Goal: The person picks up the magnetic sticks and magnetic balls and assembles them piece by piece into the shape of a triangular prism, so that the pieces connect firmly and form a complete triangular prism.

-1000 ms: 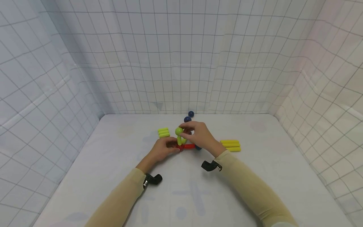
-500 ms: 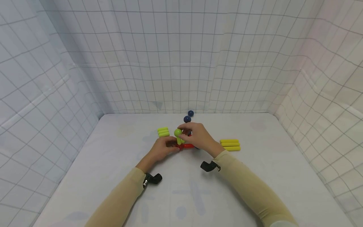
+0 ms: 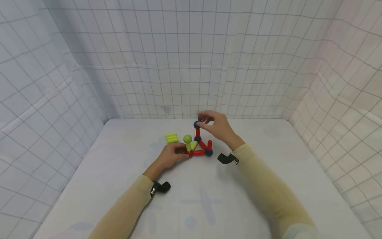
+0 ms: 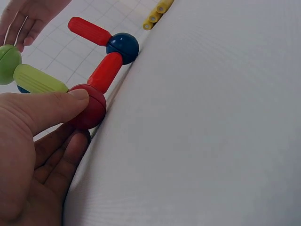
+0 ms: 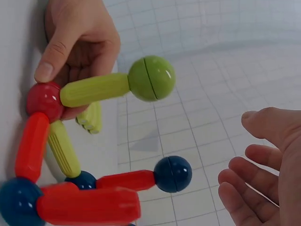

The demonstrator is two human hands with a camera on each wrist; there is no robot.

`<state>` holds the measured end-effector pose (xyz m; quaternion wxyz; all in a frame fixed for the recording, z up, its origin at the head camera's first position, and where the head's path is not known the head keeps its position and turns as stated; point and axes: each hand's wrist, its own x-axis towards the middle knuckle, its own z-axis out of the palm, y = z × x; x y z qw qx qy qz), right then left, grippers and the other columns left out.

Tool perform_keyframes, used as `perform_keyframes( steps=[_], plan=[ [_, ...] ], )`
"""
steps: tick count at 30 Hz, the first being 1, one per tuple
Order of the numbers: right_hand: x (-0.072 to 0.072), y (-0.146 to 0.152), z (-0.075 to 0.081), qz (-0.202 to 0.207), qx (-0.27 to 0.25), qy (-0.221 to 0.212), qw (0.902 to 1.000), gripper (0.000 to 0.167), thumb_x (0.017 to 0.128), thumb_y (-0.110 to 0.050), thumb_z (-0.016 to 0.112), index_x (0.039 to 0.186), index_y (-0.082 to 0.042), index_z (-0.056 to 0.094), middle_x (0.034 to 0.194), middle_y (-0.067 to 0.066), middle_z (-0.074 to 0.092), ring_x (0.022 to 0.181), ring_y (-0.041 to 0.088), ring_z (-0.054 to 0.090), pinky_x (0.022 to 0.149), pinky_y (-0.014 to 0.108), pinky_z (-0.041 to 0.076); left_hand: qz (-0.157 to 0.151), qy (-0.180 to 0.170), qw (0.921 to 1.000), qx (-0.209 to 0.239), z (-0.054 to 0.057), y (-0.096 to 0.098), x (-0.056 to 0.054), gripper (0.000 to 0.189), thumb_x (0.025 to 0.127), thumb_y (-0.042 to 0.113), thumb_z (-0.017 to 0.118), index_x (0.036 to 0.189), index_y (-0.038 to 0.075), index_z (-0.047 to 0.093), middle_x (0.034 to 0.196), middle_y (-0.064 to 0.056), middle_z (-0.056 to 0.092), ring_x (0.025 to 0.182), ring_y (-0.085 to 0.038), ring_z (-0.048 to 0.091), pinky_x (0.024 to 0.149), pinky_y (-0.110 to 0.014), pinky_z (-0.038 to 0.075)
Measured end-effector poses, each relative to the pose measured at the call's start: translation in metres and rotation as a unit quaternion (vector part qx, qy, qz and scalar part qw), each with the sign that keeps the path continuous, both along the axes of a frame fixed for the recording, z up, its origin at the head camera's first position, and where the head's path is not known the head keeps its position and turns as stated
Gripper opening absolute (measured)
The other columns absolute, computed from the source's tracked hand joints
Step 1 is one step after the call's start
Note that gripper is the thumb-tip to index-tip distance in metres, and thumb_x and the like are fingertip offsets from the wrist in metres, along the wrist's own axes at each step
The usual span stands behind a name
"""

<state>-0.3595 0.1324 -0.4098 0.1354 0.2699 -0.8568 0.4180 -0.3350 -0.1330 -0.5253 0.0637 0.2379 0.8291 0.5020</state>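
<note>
A triangle frame of magnetic rods and balls stands on the table. My left hand [image 3: 170,156] grips its red ball [image 4: 91,113] at the near left corner, thumb on top. From that ball rises a lime rod [image 5: 96,89] capped by a lime ball [image 3: 187,138]. The right corner's blue ball [image 3: 209,152] carries a bare red rod [image 3: 210,145]. At the back corner, an upright red rod [image 3: 197,132] bears another blue ball [image 5: 173,174]. My right hand [image 3: 219,126] hovers beside that top ball, fingers loosely bent and apart from it in the right wrist view.
Several lime rods [image 3: 171,138] lie behind my left hand. Yellow rods [image 4: 153,19] lie to the right, mostly covered by my right sleeve in the head view. Another blue ball [image 3: 199,119] sits near the back edge, partly behind my right fingers. Gridded cloth walls surround the table.
My right hand has let go of the lime ball, which stays upright on its rod, and has moved back and right towards the rear blue balls. The left hand keeps its place.
</note>
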Motion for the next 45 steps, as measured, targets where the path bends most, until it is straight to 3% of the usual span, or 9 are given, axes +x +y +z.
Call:
perform_keyframes(
  steps=[12, 22, 31, 45],
  plan=[
    [-0.045, 0.017, 0.011, -0.052, -0.022, -0.028, 0.9980, 0.028, 0.106, -0.021, 0.074, 0.130, -0.008, 0.076, 0.120, 0.008, 0.076, 0.104, 0.023, 0.072, 0.093, 0.039, 0.059, -0.001, 0.005, 1.0000, -0.002, -0.001, -0.001, 0.000, 0.042, 0.094, 0.009, 0.085, 0.132, -0.003, 0.073, 0.118, -0.011, 0.076, 0.109, -0.027, 0.073, 0.101, -0.046, 0.057],
    [-0.064, 0.015, -0.013, -0.057, 0.009, -0.079, 0.9952, 0.031, 0.107, -0.018, 0.072, 0.133, -0.003, 0.074, 0.122, 0.009, 0.075, 0.105, 0.025, 0.070, 0.091, 0.042, 0.058, -0.001, -0.005, 1.0000, -0.007, -0.003, -0.001, 0.002, 0.043, 0.094, 0.014, 0.086, 0.132, -0.001, 0.074, 0.115, -0.007, 0.076, 0.105, -0.023, 0.072, 0.099, -0.046, 0.058],
    [-0.084, 0.009, -0.017, -0.074, 0.035, -0.088, 0.9927, 0.030, 0.107, -0.020, 0.070, 0.132, -0.003, 0.075, 0.128, 0.009, 0.074, 0.111, 0.026, 0.068, 0.092, 0.044, 0.058, 0.000, 0.009, 1.0000, -0.002, -0.004, -0.003, -0.001, 0.043, 0.094, 0.012, 0.086, 0.132, -0.002, 0.073, 0.117, -0.009, 0.076, 0.108, -0.025, 0.073, 0.100, -0.047, 0.058],
    [-0.099, 0.009, -0.040, -0.103, 0.058, -0.131, 0.9843, 0.031, 0.108, -0.023, 0.069, 0.134, -0.007, 0.075, 0.133, 0.009, 0.071, 0.114, 0.027, 0.064, 0.094, 0.043, 0.057, 0.002, 0.004, 1.0000, -0.002, 0.001, -0.001, 0.001, 0.043, 0.094, 0.010, 0.085, 0.133, -0.001, 0.073, 0.117, -0.010, 0.076, 0.108, -0.025, 0.073, 0.100, -0.045, 0.058]
  ],
)
